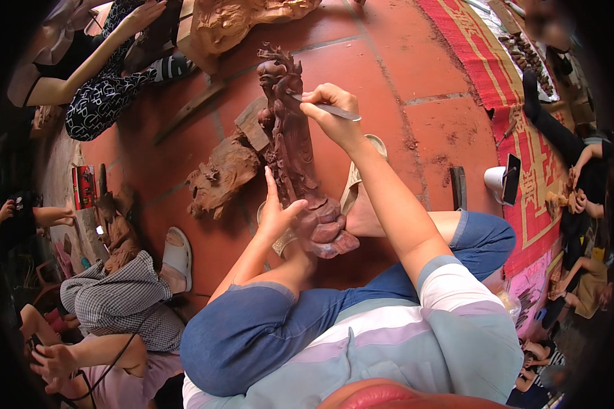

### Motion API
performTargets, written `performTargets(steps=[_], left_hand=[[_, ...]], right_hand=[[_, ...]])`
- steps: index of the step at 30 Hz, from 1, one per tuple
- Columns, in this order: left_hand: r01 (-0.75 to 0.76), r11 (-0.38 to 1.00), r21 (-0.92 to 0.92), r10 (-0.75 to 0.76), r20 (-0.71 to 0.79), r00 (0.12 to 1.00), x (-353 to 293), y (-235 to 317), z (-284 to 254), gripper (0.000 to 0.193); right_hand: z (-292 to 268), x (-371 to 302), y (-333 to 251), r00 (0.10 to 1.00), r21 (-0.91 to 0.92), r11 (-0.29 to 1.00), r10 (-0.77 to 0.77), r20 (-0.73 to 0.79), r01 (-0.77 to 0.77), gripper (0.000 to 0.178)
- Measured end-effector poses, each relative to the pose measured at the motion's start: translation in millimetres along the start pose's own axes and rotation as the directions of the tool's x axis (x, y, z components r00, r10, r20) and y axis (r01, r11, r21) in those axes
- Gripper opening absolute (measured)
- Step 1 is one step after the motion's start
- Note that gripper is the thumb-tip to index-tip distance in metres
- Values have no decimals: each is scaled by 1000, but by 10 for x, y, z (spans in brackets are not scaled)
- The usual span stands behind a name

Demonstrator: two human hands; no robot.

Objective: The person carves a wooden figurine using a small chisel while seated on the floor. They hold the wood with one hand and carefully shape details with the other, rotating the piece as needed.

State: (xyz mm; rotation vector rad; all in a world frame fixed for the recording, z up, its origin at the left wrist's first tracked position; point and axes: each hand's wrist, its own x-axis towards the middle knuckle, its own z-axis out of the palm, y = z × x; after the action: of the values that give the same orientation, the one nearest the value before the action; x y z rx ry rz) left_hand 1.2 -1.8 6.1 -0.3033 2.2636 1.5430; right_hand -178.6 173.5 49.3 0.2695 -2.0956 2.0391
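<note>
A tall, dark reddish-brown wooden statue (295, 146), carved in deep relief, stands slightly tilted on the floor between my feet, its rounded base nearest me. My left hand (278, 213) steadies its lower left side, thumb across the front and index finger stretched up along the edge. Pinched in my right hand (334, 109) is a slim metal carving tool (340, 112), its flat silver end pointing right. The tool's other end meets the statue's upper part; its exact tip is hard to make out.
A rough wood lump (225, 174) and a wooden block (254, 123) lie left of the statue. A larger pale carving (235, 27) stands ahead. To the right are a dark curved strip (458, 188), a white cup (495, 178) with a phone, and a red mat (481, 65). Other people sit on both sides.
</note>
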Motion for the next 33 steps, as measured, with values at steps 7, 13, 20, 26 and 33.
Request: performTargets(steps=[7, 13, 20, 26, 33], left_hand=[[27, 993, -118, -22, 41, 999, -25, 81, -9, 118], [3, 990, -144, 2, 37, 999, 15, 37, -11, 119], [-138, 990, 39, 140, -55, 989, 80, -225, 36, 118], [11, 995, -100, -9, 20, 1000, -24, 15, -17, 117], [111, 987, -121, -103, 67, 992, -5, 152, 1, 118]], right_hand=[[9, 45, -61, 999, -94, 995, -36, 20, 38, 7], [53, -170, -39, 998, -79, 995, -65, -25, 63, 7], [91, -286, -62, 981, -214, 958, -183, 59, 191, 7], [152, -143, -46, 964, -227, 937, -261, 45, 264, 8], [17, -41, -77, 966, -187, 948, -258, 13, 256, 7]])
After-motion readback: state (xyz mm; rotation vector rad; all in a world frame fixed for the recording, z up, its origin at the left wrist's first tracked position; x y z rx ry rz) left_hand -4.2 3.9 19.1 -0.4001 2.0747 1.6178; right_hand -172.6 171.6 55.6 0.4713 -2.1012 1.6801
